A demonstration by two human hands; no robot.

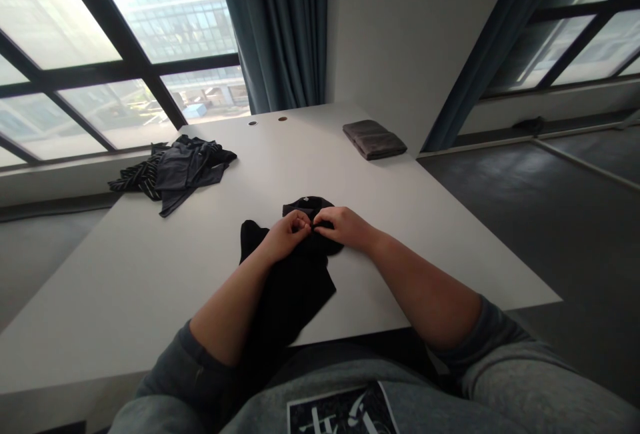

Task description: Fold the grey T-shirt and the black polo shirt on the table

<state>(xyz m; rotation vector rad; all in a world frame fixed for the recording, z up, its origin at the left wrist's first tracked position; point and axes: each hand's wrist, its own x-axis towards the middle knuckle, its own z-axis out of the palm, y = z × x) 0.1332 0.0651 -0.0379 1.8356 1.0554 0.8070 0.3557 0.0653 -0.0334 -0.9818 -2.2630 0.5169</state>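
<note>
A black garment (295,287) lies on the white table (200,274) in front of me, its lower end reaching over the near edge towards my body. Its collar-like opening, with a small pale label inside, faces away from me. Both hands meet just below that opening. My left hand (287,235) pinches the dark fabric with thumb and fingers together. Close beside it, my right hand (345,226) pinches the same garment, fingertips almost touching the left ones. Whatever small part sits between the fingertips is too dark to make out.
A heap of dark and striped clothes (187,167) lies at the table's far left, partly over the edge. A folded brown-grey cloth (374,139) rests at the far right. Two round cable holes (283,119) are near the back edge, before the blue curtain (280,34).
</note>
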